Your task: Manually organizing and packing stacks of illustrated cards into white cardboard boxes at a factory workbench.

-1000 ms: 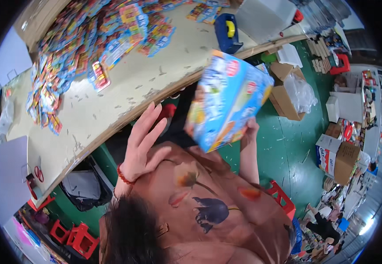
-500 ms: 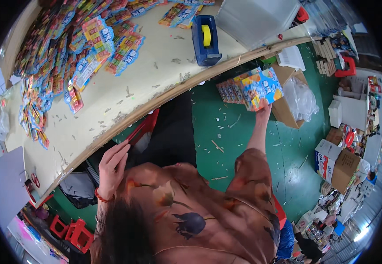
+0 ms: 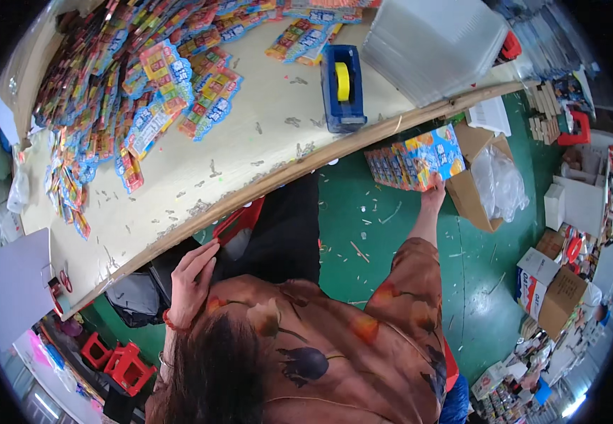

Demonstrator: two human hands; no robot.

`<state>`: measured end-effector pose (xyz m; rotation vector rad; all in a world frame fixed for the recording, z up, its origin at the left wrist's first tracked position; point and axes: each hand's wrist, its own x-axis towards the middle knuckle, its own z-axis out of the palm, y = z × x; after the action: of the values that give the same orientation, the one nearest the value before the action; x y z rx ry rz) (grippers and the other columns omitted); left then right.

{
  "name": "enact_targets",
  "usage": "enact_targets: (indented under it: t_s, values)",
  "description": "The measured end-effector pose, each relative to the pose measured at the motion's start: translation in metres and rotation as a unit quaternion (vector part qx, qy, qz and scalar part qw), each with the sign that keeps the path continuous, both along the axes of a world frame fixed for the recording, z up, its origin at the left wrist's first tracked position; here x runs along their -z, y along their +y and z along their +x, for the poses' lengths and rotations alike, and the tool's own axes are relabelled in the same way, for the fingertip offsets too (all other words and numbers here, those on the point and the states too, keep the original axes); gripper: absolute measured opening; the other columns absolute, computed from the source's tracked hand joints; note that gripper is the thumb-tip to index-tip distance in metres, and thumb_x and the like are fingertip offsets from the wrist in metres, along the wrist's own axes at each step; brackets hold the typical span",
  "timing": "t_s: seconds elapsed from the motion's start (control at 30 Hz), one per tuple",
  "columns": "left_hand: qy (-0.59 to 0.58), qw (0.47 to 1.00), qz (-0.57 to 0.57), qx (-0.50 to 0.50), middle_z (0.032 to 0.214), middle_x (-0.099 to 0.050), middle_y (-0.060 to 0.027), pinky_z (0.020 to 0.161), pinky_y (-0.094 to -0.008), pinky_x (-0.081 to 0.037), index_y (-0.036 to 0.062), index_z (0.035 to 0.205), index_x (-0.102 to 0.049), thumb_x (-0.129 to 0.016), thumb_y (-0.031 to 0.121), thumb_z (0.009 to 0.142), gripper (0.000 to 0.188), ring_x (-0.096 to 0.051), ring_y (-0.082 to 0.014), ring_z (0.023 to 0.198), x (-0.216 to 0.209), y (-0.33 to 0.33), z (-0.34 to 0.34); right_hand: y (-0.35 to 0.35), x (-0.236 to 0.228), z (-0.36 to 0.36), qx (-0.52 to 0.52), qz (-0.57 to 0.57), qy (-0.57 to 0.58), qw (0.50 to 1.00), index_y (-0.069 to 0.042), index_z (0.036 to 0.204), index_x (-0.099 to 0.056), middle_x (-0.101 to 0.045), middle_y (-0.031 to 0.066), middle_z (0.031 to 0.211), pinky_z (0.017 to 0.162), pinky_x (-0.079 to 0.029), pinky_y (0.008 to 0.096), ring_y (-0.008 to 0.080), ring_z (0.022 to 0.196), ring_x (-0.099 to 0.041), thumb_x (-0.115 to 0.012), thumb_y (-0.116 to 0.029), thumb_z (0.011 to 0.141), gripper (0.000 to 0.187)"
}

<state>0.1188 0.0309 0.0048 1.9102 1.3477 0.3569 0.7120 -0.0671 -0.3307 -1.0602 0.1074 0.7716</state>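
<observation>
The boxes [image 3: 409, 159] are blue and orange, the shirt [image 3: 363, 360] brown, floral.

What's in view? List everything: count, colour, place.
Table: one, cream, left to top centre
Printed cards: uncountable, multicoloured, heaped on table
Tape dispenser: one, blue, near table edge
Translucent stack: one, greyish, table's right end
Scissors: one pair, red, table's left end
Panel: one, grey, lower left
Printed packs: several, blue and orange, beyond table edge
Open carton: one, brown, right of packs
Plastic: one bundle, clear, in carton
Stools: at least three, red, lower left, upper right
Bag: one, grey and black, below table
Floor: one, green, beneath
Boxes and clutter: uncountable, mixed, far right
Patterned top: one, brown, bottom centre
Bracelet: one, red, left wrist
Left fingers: one hand's, bare, by table edge
Right fingers: one hand's, bare, at the packs
</observation>
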Motion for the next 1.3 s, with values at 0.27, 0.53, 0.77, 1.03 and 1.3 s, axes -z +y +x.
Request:
enact_targets:
  t_s: [0.27, 0.53, 0.77, 1.03, 1.3]
  values:
    - [-0.023, 0.999, 0.026, -0.009, 0.114, -0.064, -0.0126, 0.086, -0.0331, -0.049, 0.0038, 0.113, -0.064, -0.060, 0.000, 0.086, 0.028, -0.062, -0.0282, 0.099, 0.001, -0.001, -0.007, 0.031, -0.024, -0.012, 0.061, -0.181, -0.055, 0.980, -0.009, 0.100, -0.060, -0.061, 0.0018, 0.085, 0.068, -0.044, 0.0317, 0.0149, 0.076, -0.056, -0.064, -0.003, 0.076, 0.025]
    - [-0.065, 0.996, 0.055, -0.037, 0.115, -0.064, -0.0133, 0.087, -0.0340, -0.049, 0.0040, 0.114, -0.064, -0.060, 0.000, 0.085, 0.029, -0.062, -0.0291, 0.101, 0.003, 0.001, -0.036, 0.062, -0.118, -0.130, 0.218, -0.250, -0.485, 0.809, 0.007, 0.117, -0.056, -0.059, 0.0164, 0.107, 0.087, -0.046, 0.0371, 0.0243, 0.097, -0.056, -0.059, -0.007, 0.088, 0.033]
    - [-0.088, 0.988, 0.122, -0.033, 0.111, -0.064, -0.0145, 0.087, -0.0351, -0.051, 0.0034, 0.111, -0.064, -0.059, 0.000, 0.085, 0.027, -0.062, -0.0303, 0.102, 0.017, 0.003, -0.062, 0.181, -0.267, -0.350, -0.111, 0.018, -0.582, 0.805, 0.003, 0.106, -0.060, -0.059, 0.0109, 0.093, 0.075, -0.048, 0.0278, 0.0164, 0.084, -0.057, -0.055, -0.001, 0.091, 0.016]
    - [-0.070, 0.973, 0.177, -0.130, 0.110, -0.064, -0.0112, 0.082, -0.0363, -0.051, 0.0067, 0.114, -0.062, -0.060, 0.000, 0.084, 0.032, -0.062, -0.0302, 0.097, 0.022, -0.006, -0.117, 0.350, -0.293, -0.458, -0.411, 0.125, -0.601, 0.675, -0.001, 0.116, -0.059, -0.066, 0.0090, 0.095, 0.074, -0.050, 0.0265, 0.0138, 0.083, -0.063, -0.061, -0.011, 0.090, 0.028]
    - [-0.054, 0.961, 0.205, -0.179, 0.113, -0.063, -0.0123, 0.087, -0.0379, -0.048, 0.0065, 0.115, -0.062, -0.060, 0.000, 0.084, 0.032, -0.060, -0.0306, 0.102, 0.028, 0.003, -0.155, 0.389, -0.308, -0.492, -0.465, 0.165, -0.414, 0.765, -0.002, 0.097, -0.064, -0.067, 0.0044, 0.078, 0.066, -0.049, 0.0223, 0.0082, 0.070, -0.060, -0.062, -0.018, 0.091, 0.017]
